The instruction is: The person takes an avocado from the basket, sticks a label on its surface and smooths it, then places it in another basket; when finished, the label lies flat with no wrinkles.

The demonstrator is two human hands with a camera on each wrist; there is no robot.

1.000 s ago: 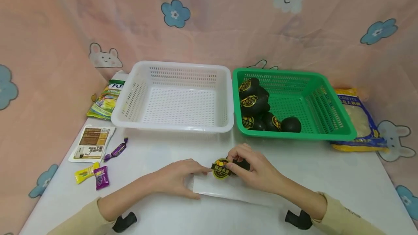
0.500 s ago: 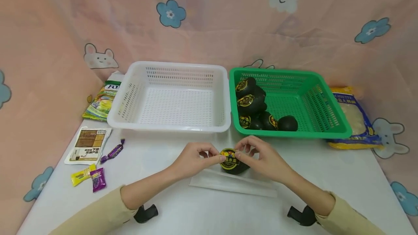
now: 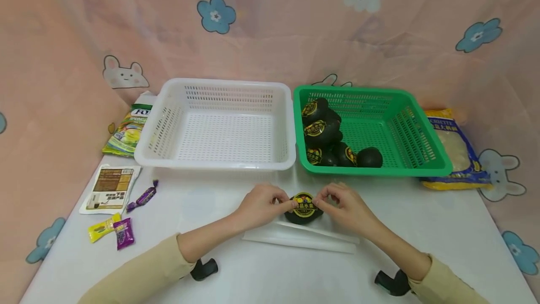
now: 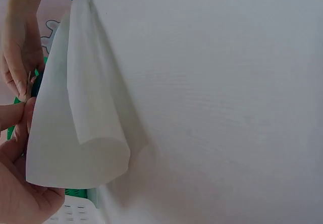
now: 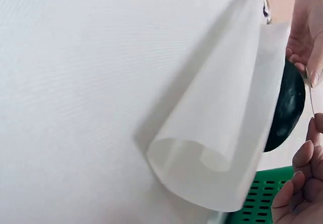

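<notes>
A round black-and-gold sticker (image 3: 304, 203) is held by its edges in front of a dark avocado (image 3: 298, 218). My left hand (image 3: 260, 204) pinches the sticker's left edge between thumb and forefinger. At its right edge my right hand (image 3: 349, 206) does the same. Seen from the right wrist, the sticker is a thin edge-on line (image 5: 310, 90) between both hands, beside the glossy avocado (image 5: 287, 108). A curled white sheet (image 3: 301, 239) lies just in front of the avocado and hides part of it in both wrist views.
Behind stand a white basket (image 3: 228, 165) and a green basket (image 3: 379, 171) with several dark avocados (image 3: 322, 134), some stickered. On the left lie wrapped candies (image 3: 124, 233), a white packet (image 3: 110, 189) and a green-yellow bag (image 3: 128, 130). A blue-yellow bag (image 3: 457, 154) sits right.
My left hand has left the white sheet and moved up and right to grip the sticker's left edge. The sticker, earlier pinched by the right hand alone, now spans both hands.
</notes>
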